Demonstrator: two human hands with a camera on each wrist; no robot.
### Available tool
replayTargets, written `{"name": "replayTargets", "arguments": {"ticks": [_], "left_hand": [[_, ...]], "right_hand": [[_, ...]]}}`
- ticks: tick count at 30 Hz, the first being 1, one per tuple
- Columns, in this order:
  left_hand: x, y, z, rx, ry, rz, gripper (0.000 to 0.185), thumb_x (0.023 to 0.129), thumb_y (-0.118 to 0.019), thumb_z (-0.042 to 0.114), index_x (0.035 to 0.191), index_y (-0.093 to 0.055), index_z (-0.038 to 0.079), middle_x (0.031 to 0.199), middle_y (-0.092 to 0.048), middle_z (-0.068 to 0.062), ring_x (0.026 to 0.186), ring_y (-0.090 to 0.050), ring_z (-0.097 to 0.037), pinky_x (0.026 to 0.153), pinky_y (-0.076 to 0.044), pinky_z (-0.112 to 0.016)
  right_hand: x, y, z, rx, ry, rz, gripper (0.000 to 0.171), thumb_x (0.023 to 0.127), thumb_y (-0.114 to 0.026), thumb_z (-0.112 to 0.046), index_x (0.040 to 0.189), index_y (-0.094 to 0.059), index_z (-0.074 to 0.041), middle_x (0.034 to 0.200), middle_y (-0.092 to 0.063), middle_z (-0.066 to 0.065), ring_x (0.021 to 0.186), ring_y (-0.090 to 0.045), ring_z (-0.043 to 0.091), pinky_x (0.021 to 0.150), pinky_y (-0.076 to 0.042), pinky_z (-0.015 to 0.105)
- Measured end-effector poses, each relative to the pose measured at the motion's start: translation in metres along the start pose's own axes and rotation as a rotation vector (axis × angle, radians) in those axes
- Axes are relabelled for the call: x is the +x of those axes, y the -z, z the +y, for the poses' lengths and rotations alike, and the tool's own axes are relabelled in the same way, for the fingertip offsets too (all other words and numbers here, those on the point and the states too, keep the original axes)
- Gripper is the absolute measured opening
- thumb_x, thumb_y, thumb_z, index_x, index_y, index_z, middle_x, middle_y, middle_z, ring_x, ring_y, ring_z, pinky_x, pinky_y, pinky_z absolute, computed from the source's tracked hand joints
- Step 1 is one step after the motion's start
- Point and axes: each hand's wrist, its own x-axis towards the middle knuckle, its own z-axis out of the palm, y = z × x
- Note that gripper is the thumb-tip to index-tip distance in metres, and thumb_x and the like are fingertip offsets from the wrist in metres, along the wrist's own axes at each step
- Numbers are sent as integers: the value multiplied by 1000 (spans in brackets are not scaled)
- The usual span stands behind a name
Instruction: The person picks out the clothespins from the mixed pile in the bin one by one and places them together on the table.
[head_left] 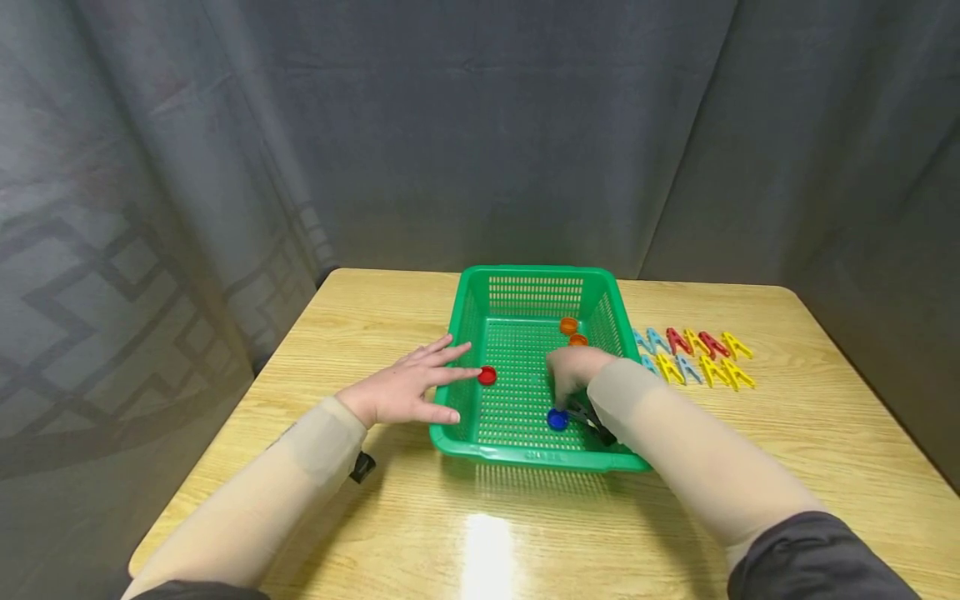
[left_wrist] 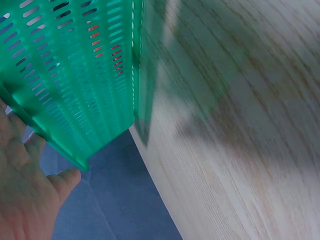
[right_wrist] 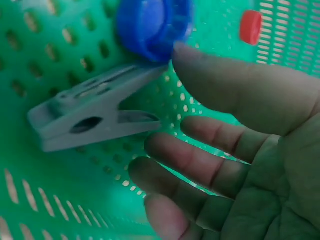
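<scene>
A green basket (head_left: 517, 455) stands on the table. My right hand (head_left: 576, 371) reaches inside it. In the right wrist view the thumb tip touches or nearly touches a blue bottle cap (right_wrist: 155, 27), and the loosely bent fingers have nothing between them. Close to those fingertips lies a grey clothespin (right_wrist: 82, 117), dark in the head view and partly hidden by the right wrist. My left hand (head_left: 408, 387) is spread over the basket's left rim, its fingers straight. One fingertip lines up with a red cap (head_left: 487, 376) on the basket floor; contact cannot be judged.
Two orange caps (head_left: 568, 326) sit near the basket's back right. Right of the basket, blue, red and yellow clothespins (head_left: 708, 343) lie in two rows on the wooden table (head_left: 810, 417). A grey curtain (head_left: 480, 150) hangs behind the table.
</scene>
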Motion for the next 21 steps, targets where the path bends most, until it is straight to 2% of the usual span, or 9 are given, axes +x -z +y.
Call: {"name": "replayTargets", "arguments": {"ticks": [2,5,8,11,13,16,19,21], "left_hand": [[0,0,0,0,0,0,71,87,-59,58,148,-39,28,161,-15,-4,147,1,-27,114,-9,-57],[0,0,0,1,4,-6,72,87,-57,61,149,-39,28,161,-15,-4,147,2,-26,114,-8,-55],[0,-1,-1,-4,9,-9,72,87,-57,61,149,-39,28,161,-15,-4,147,3,-25,115,-7,-54],[0,-1,-1,-5,10,-6,72,87,-57,61,148,-39,28,161,-14,-3,147,3,-25,115,-7,-55],[0,-1,-1,-4,9,-4,72,87,-58,60,148,-39,28,161,-13,-1,147,2,-25,115,-8,-55],[0,-1,0,-5,10,-2,71,87,-59,58,148,-39,28,161,-11,3,147,2,-24,115,-7,-53],[0,-1,0,-6,9,-1,71,87,-60,57,148,-39,29,161,-11,5,147,2,-24,115,-7,-53],[-1,0,0,-7,8,2,71,87,-61,57,148,-39,30,161,-11,6,147,2,-24,115,-7,-52]], "right_hand": [[1,-4,-1,-9,-14,-30,40,73,-82,-11,102,-55,-8,96,-61,8,85,-55,24,69,-50,37],[2,-8,-3,-3,-37,-77,54,76,-80,-6,120,-48,-5,107,-59,15,81,-56,24,58,-50,33],[2,-10,-5,-3,-49,-96,56,77,-75,4,123,-45,-5,107,-57,18,74,-59,25,49,-49,30],[0,-9,-5,-38,-24,-65,43,76,-73,8,108,-49,-6,99,-58,14,74,-57,25,52,-48,31],[-1,-8,-6,-53,11,-32,39,75,-74,8,106,-54,-8,100,-58,11,79,-55,25,58,-48,32],[-1,-7,-6,-36,64,-11,42,76,-70,11,109,-59,-11,106,-59,8,86,-52,24,64,-46,31],[0,-6,-7,-10,112,-23,50,76,-62,17,115,-61,-14,111,-58,8,89,-51,23,60,-43,29],[0,-5,-7,-3,150,-7,48,76,-59,15,115,-62,-13,113,-58,9,88,-51,23,57,-42,29]]}}
